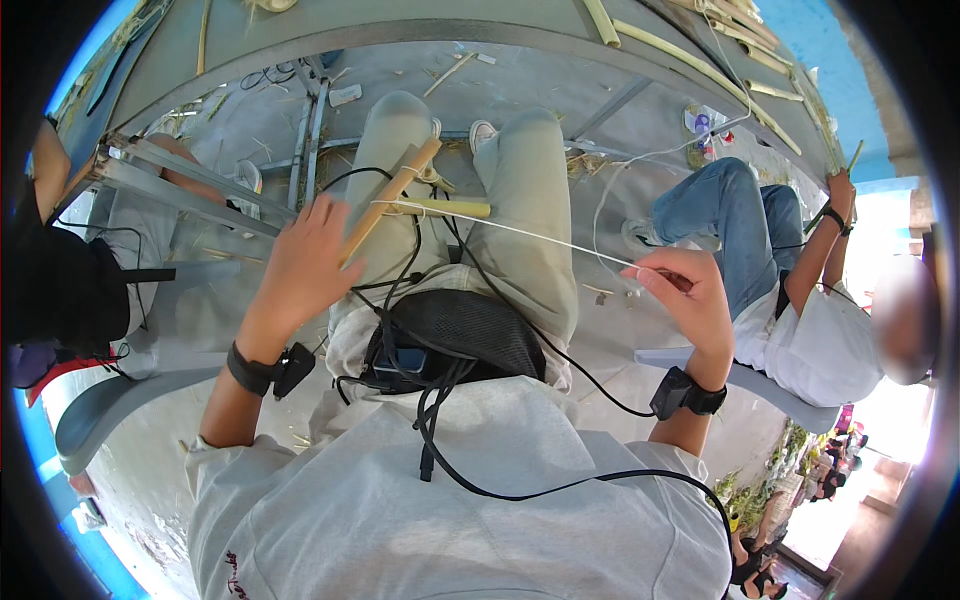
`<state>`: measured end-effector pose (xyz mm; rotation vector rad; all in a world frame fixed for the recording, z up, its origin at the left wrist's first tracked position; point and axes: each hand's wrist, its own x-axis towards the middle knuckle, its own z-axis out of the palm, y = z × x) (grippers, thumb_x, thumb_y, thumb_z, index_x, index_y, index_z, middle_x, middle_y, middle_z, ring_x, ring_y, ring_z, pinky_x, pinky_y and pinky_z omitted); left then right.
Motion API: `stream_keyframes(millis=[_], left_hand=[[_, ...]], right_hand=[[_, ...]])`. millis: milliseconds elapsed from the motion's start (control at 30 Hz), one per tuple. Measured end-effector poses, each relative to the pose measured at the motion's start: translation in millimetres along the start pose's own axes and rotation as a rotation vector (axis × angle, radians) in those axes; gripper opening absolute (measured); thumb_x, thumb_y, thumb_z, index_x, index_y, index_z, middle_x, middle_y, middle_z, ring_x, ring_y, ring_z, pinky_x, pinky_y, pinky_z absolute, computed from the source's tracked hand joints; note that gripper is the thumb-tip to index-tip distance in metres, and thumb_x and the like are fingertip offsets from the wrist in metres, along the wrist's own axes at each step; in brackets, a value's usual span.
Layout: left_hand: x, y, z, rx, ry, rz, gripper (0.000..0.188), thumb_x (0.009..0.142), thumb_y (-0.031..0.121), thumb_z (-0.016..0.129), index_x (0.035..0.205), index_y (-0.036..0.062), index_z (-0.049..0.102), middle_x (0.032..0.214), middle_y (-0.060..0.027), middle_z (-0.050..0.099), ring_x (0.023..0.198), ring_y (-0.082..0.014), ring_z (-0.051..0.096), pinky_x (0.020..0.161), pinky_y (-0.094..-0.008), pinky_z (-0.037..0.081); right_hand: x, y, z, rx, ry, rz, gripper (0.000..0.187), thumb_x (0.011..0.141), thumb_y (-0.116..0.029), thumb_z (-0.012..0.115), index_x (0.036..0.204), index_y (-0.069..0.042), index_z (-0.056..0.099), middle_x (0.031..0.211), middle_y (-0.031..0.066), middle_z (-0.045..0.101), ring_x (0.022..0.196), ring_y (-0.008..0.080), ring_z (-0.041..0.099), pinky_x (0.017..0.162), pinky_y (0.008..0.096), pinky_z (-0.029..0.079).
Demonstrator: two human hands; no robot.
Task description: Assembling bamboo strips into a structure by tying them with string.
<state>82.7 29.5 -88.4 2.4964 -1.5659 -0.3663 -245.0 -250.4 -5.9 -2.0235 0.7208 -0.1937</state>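
Note:
Above my lap, a flat brown bamboo strip (393,195) slants up to the right, crossed by a short green-yellow bamboo stick (445,208). White string (520,233) is wound where the two meet. My left hand (305,262) is closed around the strip's lower end between thumb and fingers; the thumb side is partly hidden. From the crossing, the string runs straight and taut to my right hand (685,290), whose thumb and fingertips pinch it. A slacker length of string (600,190) loops past that hand up to the table.
A grey table (400,25) with bamboo pieces (700,75) spans the far side, its metal frame (190,185) at left. Black cables (560,350) cross my lap and shirt near a black pouch (460,325). Seated people flank me; one at right (800,330) holds a green stalk.

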Motion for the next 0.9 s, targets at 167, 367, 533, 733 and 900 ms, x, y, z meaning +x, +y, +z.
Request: stream_keyframes(millis=[167, 367, 533, 733, 900], left_hand=[[67, 29, 10, -0.143, 0.317, 0.574, 0.031, 0.085, 0.021, 0.070, 0.111, 0.0067, 0.060, 0.111, -0.0097, 0.058, 0.110, -0.0314, 0.055, 0.093, -0.0428, 0.046], [68, 66, -5, -0.179, -0.085, 0.709, 0.015, 0.094, 0.024, 0.061, 0.092, 0.0089, 0.061, 0.094, -0.0080, 0.061, 0.096, -0.0295, 0.062, 0.076, -0.0438, 0.049], [32, 78, -41, -0.349, -0.122, 0.681, 0.016, 0.094, 0.025, 0.061, 0.093, 0.0088, 0.061, 0.078, -0.0078, 0.060, 0.078, -0.0317, 0.065, 0.066, -0.0448, 0.049], [2, 71, -57, -0.396, -0.033, 0.506, 0.014, 0.092, 0.023, 0.065, 0.098, 0.0105, 0.059, 0.069, -0.0125, 0.060, 0.069, -0.0359, 0.063, 0.061, -0.0469, 0.048], [-5, 36, -42, -0.426, 0.038, -0.059, 0.023, 0.091, 0.018, 0.069, 0.110, 0.0111, 0.058, 0.062, -0.0169, 0.060, 0.056, -0.0332, 0.062, 0.056, -0.0454, 0.046]], right_hand=[[8, 8, -10, 0.012, -0.132, -0.269, 0.010, 0.085, -0.003, 0.069, 0.092, 0.001, 0.074, 0.080, 0.0063, 0.072, 0.069, 0.0101, 0.060, 0.062, 0.0244, 0.045], [69, -25, -55, -0.184, 0.213, -0.307, 0.015, 0.087, -0.010, 0.069, 0.098, -0.002, 0.073, 0.094, 0.0069, 0.073, 0.090, 0.0172, 0.066, 0.084, 0.0312, 0.049], [227, -59, -99, -0.263, 0.351, -0.616, 0.030, 0.092, -0.022, 0.067, 0.118, -0.006, 0.068, 0.114, 0.0076, 0.071, 0.104, 0.0177, 0.065, 0.091, 0.0332, 0.049], [364, -63, -99, -0.634, 0.339, -0.513, 0.051, 0.090, -0.031, 0.070, 0.135, -0.010, 0.057, 0.128, 0.0154, 0.065, 0.119, 0.0348, 0.061, 0.100, 0.0448, 0.047], [383, -56, -117, -0.950, 0.227, -0.198, 0.062, 0.088, -0.041, 0.071, 0.139, -0.010, 0.052, 0.154, 0.0211, 0.040, 0.135, 0.0346, 0.049, 0.107, 0.0473, 0.042]])
